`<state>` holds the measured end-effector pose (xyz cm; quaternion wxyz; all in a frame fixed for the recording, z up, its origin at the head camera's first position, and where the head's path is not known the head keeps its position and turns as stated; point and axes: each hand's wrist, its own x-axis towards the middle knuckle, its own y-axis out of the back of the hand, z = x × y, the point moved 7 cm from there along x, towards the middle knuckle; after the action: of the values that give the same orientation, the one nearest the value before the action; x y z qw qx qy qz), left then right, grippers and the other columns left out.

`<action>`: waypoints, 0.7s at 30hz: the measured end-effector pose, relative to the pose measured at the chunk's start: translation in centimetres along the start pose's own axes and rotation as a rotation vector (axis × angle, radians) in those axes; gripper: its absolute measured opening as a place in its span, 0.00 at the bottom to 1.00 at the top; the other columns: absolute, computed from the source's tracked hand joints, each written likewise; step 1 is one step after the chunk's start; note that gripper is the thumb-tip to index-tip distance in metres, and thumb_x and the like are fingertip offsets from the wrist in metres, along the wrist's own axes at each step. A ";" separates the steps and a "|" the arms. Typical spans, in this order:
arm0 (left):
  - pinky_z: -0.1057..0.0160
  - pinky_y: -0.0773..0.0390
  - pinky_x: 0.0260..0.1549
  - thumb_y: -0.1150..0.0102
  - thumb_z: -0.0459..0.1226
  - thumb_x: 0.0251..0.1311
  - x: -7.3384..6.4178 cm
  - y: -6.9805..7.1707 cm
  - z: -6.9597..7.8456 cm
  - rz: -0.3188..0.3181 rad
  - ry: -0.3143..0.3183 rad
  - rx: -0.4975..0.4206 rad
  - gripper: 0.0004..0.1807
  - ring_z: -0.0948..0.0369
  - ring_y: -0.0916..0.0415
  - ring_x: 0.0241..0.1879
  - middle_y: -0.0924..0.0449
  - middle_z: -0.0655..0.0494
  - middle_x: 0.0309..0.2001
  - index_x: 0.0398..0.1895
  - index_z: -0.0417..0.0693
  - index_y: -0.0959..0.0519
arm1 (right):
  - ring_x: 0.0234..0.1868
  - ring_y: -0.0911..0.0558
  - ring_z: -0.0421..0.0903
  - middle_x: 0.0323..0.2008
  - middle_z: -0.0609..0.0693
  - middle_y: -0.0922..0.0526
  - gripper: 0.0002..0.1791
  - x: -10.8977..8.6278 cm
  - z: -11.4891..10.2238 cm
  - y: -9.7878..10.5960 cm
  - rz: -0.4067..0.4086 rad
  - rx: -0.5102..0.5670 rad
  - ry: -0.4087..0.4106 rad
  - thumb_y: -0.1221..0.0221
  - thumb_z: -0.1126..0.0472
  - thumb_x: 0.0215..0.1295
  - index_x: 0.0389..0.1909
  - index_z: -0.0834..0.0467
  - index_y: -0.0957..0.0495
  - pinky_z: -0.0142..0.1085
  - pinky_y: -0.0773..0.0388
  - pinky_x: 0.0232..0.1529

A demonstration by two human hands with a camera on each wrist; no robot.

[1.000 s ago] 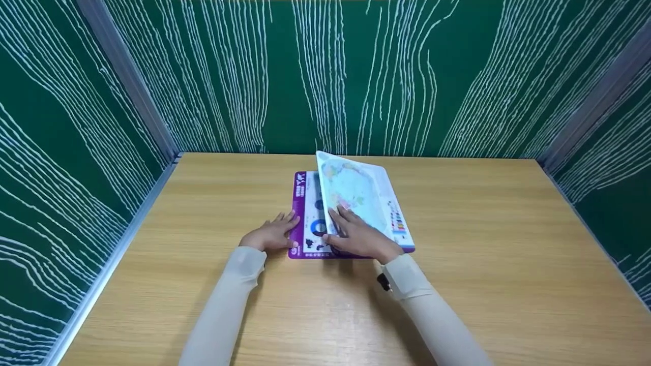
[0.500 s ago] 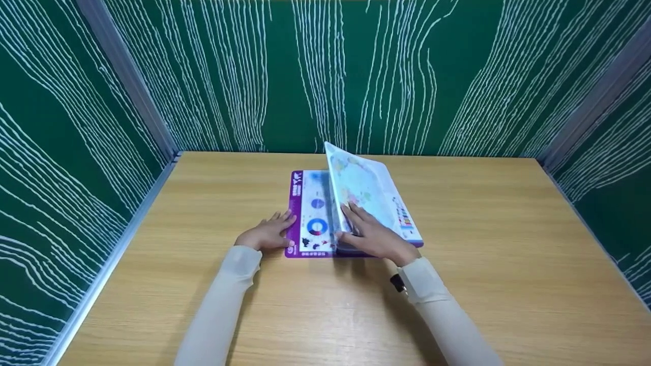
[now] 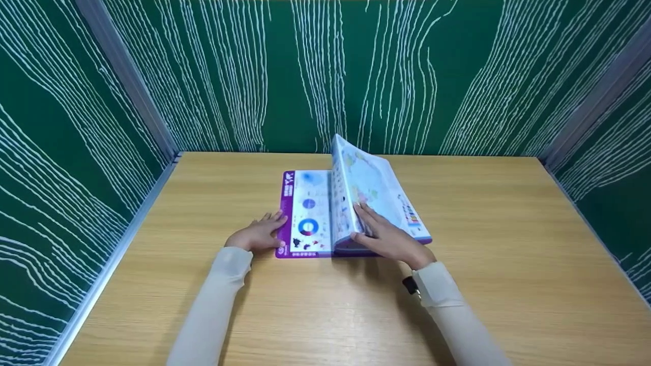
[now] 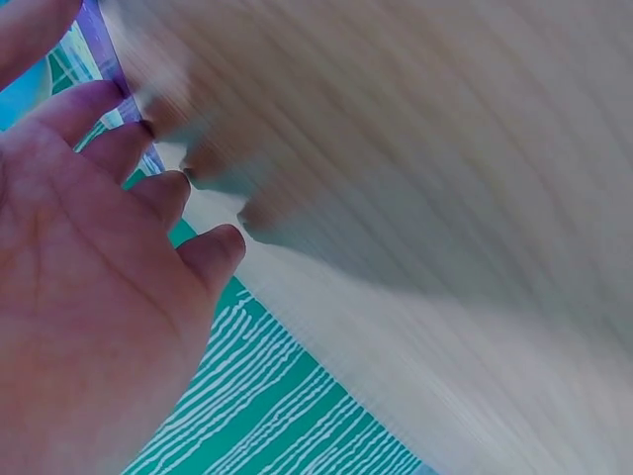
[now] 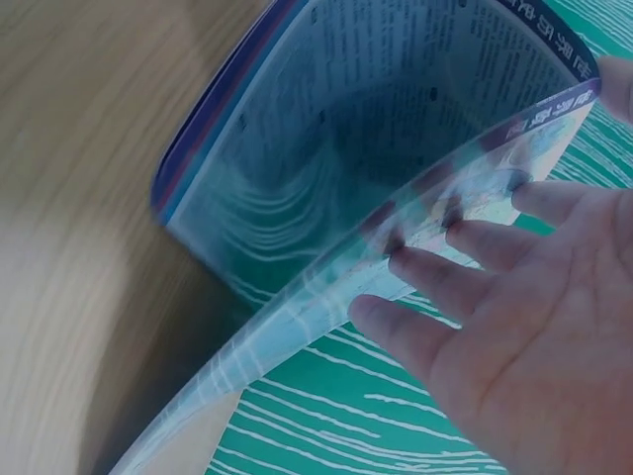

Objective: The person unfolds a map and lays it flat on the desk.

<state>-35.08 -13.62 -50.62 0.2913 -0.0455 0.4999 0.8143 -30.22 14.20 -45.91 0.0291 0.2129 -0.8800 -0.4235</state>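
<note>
A folded glossy map [image 3: 374, 173] with purple borders is on the table. Its left panel [image 3: 309, 190], with round charts and small print, lies flat. The right part rises in a slant from a fold, a pale blue map on its face. My left hand [image 3: 258, 235] has its spread fingers on the purple left edge. My right hand [image 3: 389, 236] lies against the slanted part, fingers extended across the map's face and thumb at its left edge. In the right wrist view, the straight fingertips [image 5: 450, 213] touch the curved sheet, and printed text shows inside the fold.
The wooden table [image 3: 488, 213] extends around the map on all sides. Green panels with white wavy lines [image 3: 305, 76] close in the back and both sides. Grey metal posts [image 3: 127, 76] stand at the corners. A small black thing [image 3: 411, 285] shows under the right cuff.
The slanted part has risen higher and shifted right with my right hand, baring more of the flat panel. My left hand and the purple left edge have slid a little left.
</note>
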 end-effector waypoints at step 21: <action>0.40 0.70 0.72 0.41 0.44 0.61 -0.9 0.5 -3.2 0.049 0.093 -0.146 0.41 0.51 0.74 0.77 0.62 0.61 0.78 0.75 0.65 0.49 | 0.78 0.61 0.55 0.78 0.44 0.65 0.44 -1.5 2.9 1.6 0.043 0.008 -0.010 0.52 0.32 0.65 0.76 0.37 0.61 0.61 0.55 0.73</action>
<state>-35.36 -16.89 -51.49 0.2435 -0.0921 0.4533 0.8525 -30.11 17.79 -46.37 0.0330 0.1917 -0.8862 -0.4205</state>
